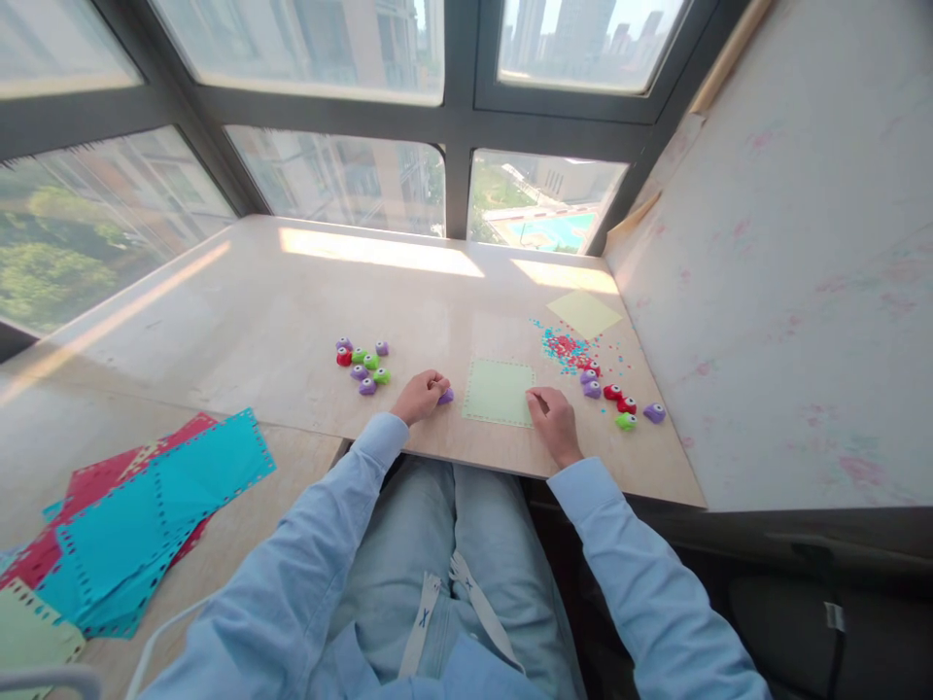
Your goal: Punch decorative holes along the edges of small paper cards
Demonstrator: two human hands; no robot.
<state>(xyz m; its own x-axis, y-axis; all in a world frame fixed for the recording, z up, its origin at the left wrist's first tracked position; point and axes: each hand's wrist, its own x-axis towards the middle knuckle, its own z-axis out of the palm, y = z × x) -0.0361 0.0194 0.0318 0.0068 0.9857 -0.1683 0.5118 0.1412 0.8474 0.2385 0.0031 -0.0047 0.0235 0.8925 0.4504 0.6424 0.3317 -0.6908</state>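
Note:
A square sheet of pale green paper (499,392) with small holes punched along its edges lies in front of me. My right hand (554,420) is closed at the sheet's right edge, thumb and fingertips pinching it. To the left of the paper, my left hand (421,396) has its fingers closed over a small purple hole punch (447,397), which sits at the tabletop, partly hidden by the fingertips. A gap separates this punch from the sheet's left edge.
Purple, red and green punches (361,367) cluster at left; several more punches (625,406) lie at right beside red and blue paper dots (567,348). A yellowish sheet (584,314) lies behind them. Punched blue sheets (160,506) overlap red ones at far left. A wall (787,292) bounds the right side.

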